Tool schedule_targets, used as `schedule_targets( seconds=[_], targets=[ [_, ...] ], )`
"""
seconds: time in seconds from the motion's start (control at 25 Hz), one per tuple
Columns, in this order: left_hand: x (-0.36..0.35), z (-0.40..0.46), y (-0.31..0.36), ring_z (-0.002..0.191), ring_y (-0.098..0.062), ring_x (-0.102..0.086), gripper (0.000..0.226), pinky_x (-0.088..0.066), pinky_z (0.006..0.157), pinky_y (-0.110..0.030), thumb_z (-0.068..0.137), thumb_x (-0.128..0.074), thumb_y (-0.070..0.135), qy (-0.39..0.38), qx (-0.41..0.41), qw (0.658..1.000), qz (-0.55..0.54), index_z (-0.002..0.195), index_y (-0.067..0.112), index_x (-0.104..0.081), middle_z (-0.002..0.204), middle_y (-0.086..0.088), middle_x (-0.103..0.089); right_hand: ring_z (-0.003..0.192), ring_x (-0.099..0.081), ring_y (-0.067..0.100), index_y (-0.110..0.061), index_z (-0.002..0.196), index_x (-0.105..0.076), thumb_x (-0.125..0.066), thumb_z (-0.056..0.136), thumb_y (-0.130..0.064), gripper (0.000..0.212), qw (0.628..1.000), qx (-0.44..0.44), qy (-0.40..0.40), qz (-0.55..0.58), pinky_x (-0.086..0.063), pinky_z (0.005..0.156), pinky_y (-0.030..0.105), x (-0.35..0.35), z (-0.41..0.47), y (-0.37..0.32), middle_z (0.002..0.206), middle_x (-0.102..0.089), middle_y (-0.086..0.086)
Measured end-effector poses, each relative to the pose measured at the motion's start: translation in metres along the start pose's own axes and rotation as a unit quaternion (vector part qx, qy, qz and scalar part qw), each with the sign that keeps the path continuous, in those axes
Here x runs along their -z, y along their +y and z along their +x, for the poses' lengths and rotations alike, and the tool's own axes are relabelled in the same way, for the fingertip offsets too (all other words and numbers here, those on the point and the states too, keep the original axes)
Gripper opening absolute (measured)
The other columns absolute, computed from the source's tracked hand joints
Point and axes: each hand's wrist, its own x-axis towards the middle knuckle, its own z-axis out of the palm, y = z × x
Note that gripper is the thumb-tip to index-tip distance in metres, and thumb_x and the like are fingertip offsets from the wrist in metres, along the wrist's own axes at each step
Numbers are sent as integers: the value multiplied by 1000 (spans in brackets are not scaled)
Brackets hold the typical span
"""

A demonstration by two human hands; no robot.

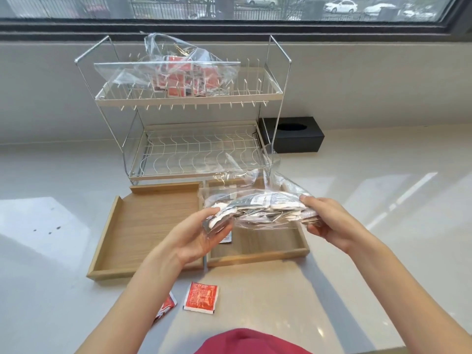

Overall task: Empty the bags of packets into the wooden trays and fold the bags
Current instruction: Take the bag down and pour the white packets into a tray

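I hold a clear plastic bag of white and grey packets point(265, 206) level above the right wooden tray point(268, 255). My left hand point(201, 236) grips its left end and my right hand point(329, 223) grips its right end. One packet point(226, 238) lies in the right tray under my left hand. The left wooden tray point(143, 223) holds nothing. A second clear bag of red packets point(184, 72) rests on the top shelf of the wire rack point(189, 98). Two red packets point(201, 297) point(166, 306) lie on the counter in front of the trays.
The two-tier wire dish rack stands behind the trays, its lower shelf point(199, 154) bare. A black tissue box point(293, 134) sits at the rack's right against the wall. The pale counter point(383, 226) spreads to both sides, with a window above.
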Motion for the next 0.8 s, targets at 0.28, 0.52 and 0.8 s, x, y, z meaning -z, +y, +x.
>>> schedule_targets(
  seconds=[0.28, 0.52, 0.8],
  targets=[
    [-5, -10, 8, 60, -21, -71, 17, -58, 49, -27, 88, -46, 6, -16, -35, 999, 0, 98, -3, -58, 73, -18, -72, 34, -51, 1, -9, 75, -54, -51, 90, -14, 15, 999, 24, 6, 36, -39, 32, 12, -5, -6, -18, 39, -56, -9],
    [-7, -18, 18, 65, -23, -72, 19, -57, 50, -25, 85, -49, 7, -40, -53, 998, 22, 96, -4, -59, 78, -20, -73, 36, -48, 3, -10, 71, -59, -53, 87, -13, 17, 998, 25, 6, 51, -39, 33, 12, -4, -15, -33, 45, -55, -5],
    [-18, -20, 40, 70, -21, -72, 34, -57, 53, -22, 71, -61, 18, -54, -110, 985, 124, 97, -4, -59, 80, -16, -74, 39, -52, 3, -12, 66, -59, -57, 87, -20, 22, 996, 68, -3, 49, -42, 35, 12, 4, -22, -62, 42, -56, -7]
  ],
)
